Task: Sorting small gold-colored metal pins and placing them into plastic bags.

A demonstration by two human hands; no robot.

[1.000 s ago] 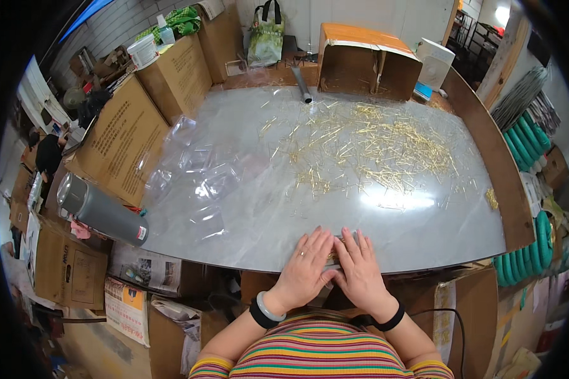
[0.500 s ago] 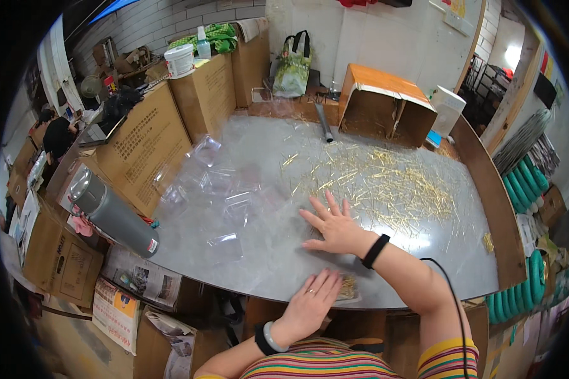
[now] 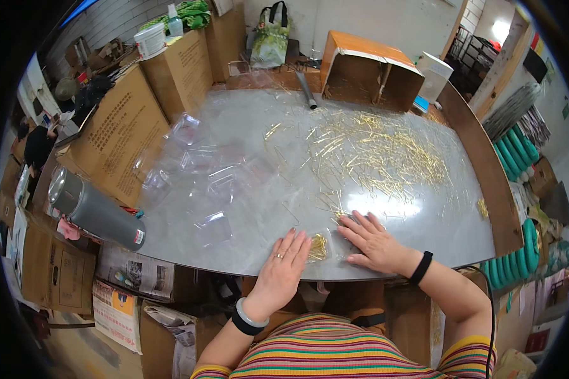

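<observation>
Near the table's front edge, a small clear plastic box [image 3: 318,248] holds a bundle of thin gold-coloured pins. My left hand [image 3: 281,270] lies along its left side, fingers stretched out, fingertips touching or close to the box. On the other side, my right hand [image 3: 376,245] rests flat on the table with its fingers spread; something clear, perhaps a lid or sheet, shows between it and the box. Loose gold pins [image 3: 385,151] are strewn over the right half of the table. Several clear plastic boxes [image 3: 218,180] are scattered on the left half.
A grey bottle [image 3: 98,211] leans over the table's left edge by tall cartons [image 3: 123,136]. At the back stand an orange open-fronted box [image 3: 373,69] and a dark tube [image 3: 306,91]. A brown rim [image 3: 480,158] borders the right side.
My right hand has moved right and nearer, from mid-table to beside the pin-filled box. My left hand has slid off the box's top to its left side. The view has shifted.
</observation>
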